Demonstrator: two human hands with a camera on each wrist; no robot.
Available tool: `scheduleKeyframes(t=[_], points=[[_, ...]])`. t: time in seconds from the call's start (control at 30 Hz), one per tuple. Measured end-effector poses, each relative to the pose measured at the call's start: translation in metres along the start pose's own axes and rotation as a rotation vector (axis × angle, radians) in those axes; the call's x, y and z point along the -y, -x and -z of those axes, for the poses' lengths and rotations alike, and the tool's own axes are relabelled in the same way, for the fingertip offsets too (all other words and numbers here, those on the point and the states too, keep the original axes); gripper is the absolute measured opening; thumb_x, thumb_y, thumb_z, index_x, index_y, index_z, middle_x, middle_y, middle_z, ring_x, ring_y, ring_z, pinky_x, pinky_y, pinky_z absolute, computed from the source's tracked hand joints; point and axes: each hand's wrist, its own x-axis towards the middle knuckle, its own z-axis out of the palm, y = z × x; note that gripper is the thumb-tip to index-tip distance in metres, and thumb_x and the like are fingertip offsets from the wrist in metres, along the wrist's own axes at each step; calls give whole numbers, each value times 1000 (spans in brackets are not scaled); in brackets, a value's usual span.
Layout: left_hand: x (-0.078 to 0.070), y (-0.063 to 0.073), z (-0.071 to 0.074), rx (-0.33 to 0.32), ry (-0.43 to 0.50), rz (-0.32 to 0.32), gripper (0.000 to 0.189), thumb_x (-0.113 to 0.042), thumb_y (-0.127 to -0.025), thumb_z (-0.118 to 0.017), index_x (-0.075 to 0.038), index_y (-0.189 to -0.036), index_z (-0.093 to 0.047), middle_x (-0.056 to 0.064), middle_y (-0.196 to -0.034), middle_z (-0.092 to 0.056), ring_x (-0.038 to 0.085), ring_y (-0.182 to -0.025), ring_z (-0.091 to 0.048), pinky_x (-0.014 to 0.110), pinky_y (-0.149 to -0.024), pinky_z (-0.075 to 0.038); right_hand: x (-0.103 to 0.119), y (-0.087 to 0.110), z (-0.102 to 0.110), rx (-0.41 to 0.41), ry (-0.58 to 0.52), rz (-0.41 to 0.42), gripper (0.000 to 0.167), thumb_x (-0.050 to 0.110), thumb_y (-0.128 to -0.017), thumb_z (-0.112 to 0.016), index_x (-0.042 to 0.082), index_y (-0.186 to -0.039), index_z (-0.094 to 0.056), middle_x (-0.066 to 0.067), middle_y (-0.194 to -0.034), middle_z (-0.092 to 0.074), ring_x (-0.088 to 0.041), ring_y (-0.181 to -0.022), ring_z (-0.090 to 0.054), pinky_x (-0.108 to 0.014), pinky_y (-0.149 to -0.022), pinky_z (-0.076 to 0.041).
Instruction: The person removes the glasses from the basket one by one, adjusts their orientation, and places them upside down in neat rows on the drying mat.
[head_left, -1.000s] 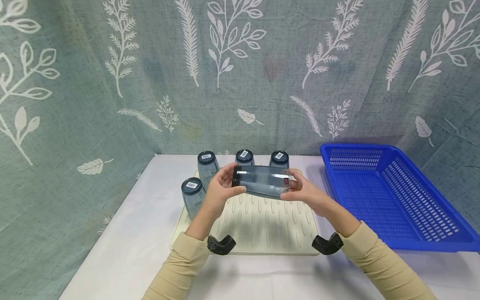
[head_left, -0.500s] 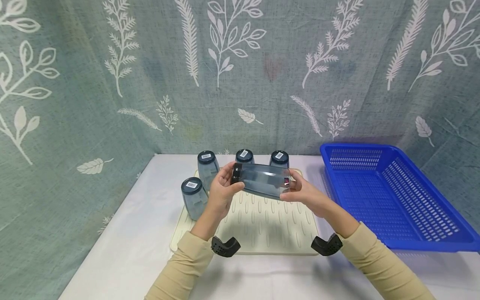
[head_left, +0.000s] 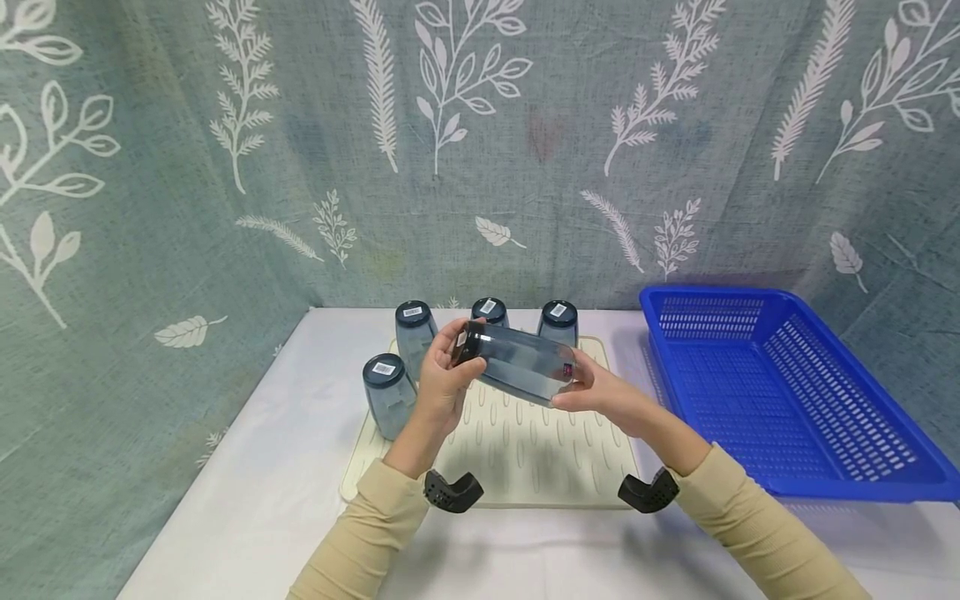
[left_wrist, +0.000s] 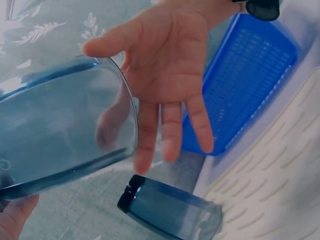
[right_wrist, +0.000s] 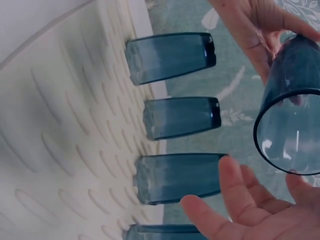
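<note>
A blue-tinted drinking glass lies sideways in the air between both hands, over a cream draining mat. My left hand grips its thick dark base end, which sits higher than the rim. At the rim, my right hand pinches the edge. In the left wrist view, the thumb and forefinger of the right hand meet the clear rim while its other fingers extend. The right wrist view shows the glass's round mouth facing the camera, with the left hand behind at the base.
Several matching glasses stand upside down on the mat, such as the front left glass and the back right glass, with stickers on their bases. A blue plastic basket stands at the right. A leaf-patterned curtain hangs behind the table.
The held glass has tilted, its base end rising and its rim end dropping and shifting slightly left. The left hand moved a little up; the standing glasses and basket stayed put.
</note>
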Motion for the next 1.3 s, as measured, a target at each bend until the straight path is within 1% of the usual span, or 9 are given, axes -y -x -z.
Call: scheduleKeyframes(t=[0.1, 0.27, 0.33, 0.43, 0.5, 0.7, 0.93, 1.07, 1.3], points=[[-3, -1, -1, -18, -21, -11, 65, -12, -64, -82, -8, -118, -46, 0, -118, -56, 12, -107, -52, 17, -80, -49, 0, -1, -2, -2, 34, -36, 107, 39, -76, -72, 7, -147, 3, -25, -144, -25, -35, -121, -41, -50, -102, -31], [-5, -2, -2, -45, -67, 3, 67, -8, -64, -80, -3, -121, -45, 0, -116, -56, 12, -106, -54, 17, -79, -49, 0, -2, -4, -47, 97, -49, 103, 35, -76, -72, 9, -147, -2, -22, -147, -19, -38, -130, -29, -54, -102, -30], [-6, -3, -2, -56, -85, 16, 69, -7, -64, -80, -1, -123, -44, -1, -115, -56, 12, -105, -54, 18, -79, -49, -2, -3, -3, -69, 111, -26, 100, 33, -75, -73, 10, -147, -8, -22, -147, -18, -39, -132, -25, -54, -101, -31], [-7, -5, -1, -70, -123, 31, 75, -9, -62, -82, 2, -125, -43, -1, -114, -56, 11, -104, -55, 18, -80, -49, -3, -3, -1, -93, 134, 19, 94, 30, -75, -74, 11, -146, -15, -22, -145, -21, -40, -130, -28, -52, -98, -36], [-8, -5, -1, -82, -153, 37, 73, -6, -62, -81, 2, -125, -44, -1, -112, -57, 11, -102, -56, 19, -80, -49, -4, -2, 0, -100, 159, 53, 91, 29, -76, -74, 10, -145, -17, -21, -145, -22, -41, -129, -28, -52, -97, -37], [-13, -6, -2, -107, -288, 68, 66, 12, -67, -65, 5, -128, -42, -4, -109, -57, 8, -99, -57, 19, -78, -50, -3, 0, 0, -118, 252, 82, 91, 28, -77, -73, 12, -146, -15, -20, -147, -21, -41, -132, -23, -58, -101, -28], [-18, -8, -4, -93, -387, 108, 65, 11, -69, -66, 2, -129, -44, 6, -117, -54, 10, -100, -57, 20, -79, -50, -2, 2, -1, -164, 371, 77, 93, 35, -76, -73, 14, -146, -17, -13, -150, -20, -41, -135, -18, -64, -98, -27], [-19, -9, -4, -76, -431, 122, 64, 10, -70, -67, -1, -129, -45, 13, -123, -51, 11, -101, -56, 21, -80, -51, -3, 2, -2, -200, 453, 109, 93, 37, -75, -74, 12, -146, -19, -13, -150, -21, -39, -135, -18, -62, -102, -23], [-21, -11, -1, -52, -512, 148, 68, 10, -68, -71, -4, -130, -46, 14, -126, -51, 15, -101, -57, 23, -79, -52, -2, 4, -8, -297, 589, 175, 85, 38, -78, -70, 10, -144, -24, -16, -147, -26, -36, -135, -22, -59, -104, -23]])
